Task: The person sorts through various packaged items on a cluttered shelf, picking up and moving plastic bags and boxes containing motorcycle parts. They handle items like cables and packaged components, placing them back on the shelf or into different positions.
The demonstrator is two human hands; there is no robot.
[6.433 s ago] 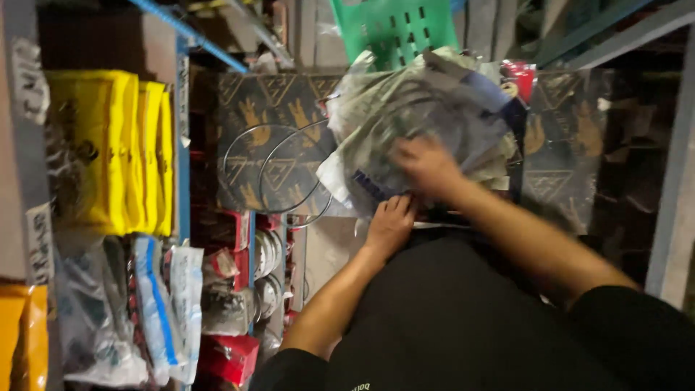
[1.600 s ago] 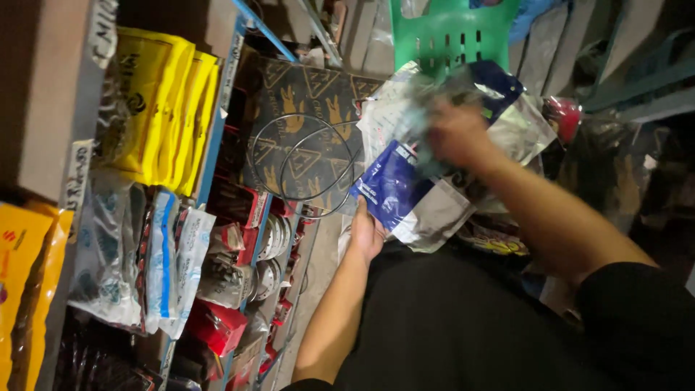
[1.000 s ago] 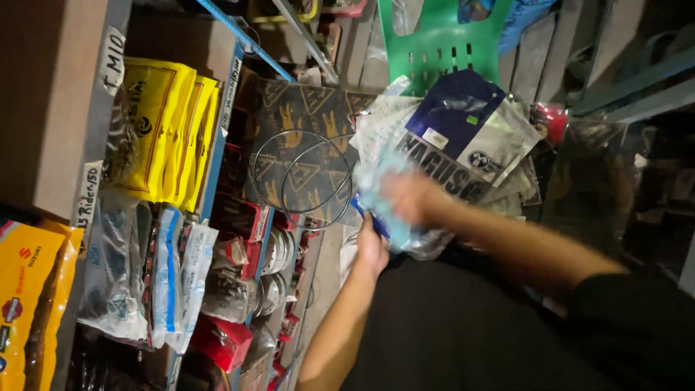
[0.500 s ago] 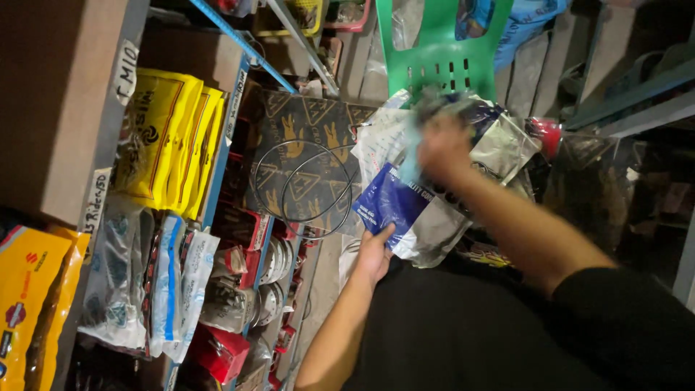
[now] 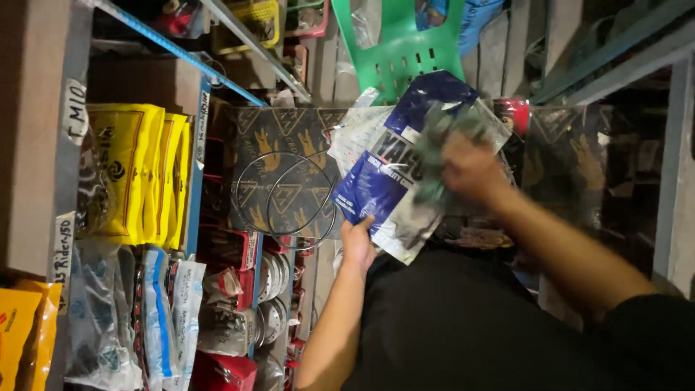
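Note:
My left hand (image 5: 358, 242) holds up a stack of flat plastic packets (image 5: 394, 185) from below; the front one is blue and white. My right hand (image 5: 467, 170), blurred by motion, grips a clear greyish packet (image 5: 441, 137) at the top of the stack. Behind the stack stands a dark patterned card (image 5: 279, 166) with two thin wire rings (image 5: 286, 199) on it.
Shelves at the left hold yellow packets (image 5: 141, 174), clear bags with blue stripes (image 5: 163, 318) and red boxes with round metal parts (image 5: 242, 289). A green plastic chair (image 5: 405, 47) stands beyond the stack. A metal shelf post (image 5: 677, 159) runs down the right edge.
My right hand has moved from the upper middle of the stack to its right side, pulling at a clear packet. My left hand keeps holding the stack from below.

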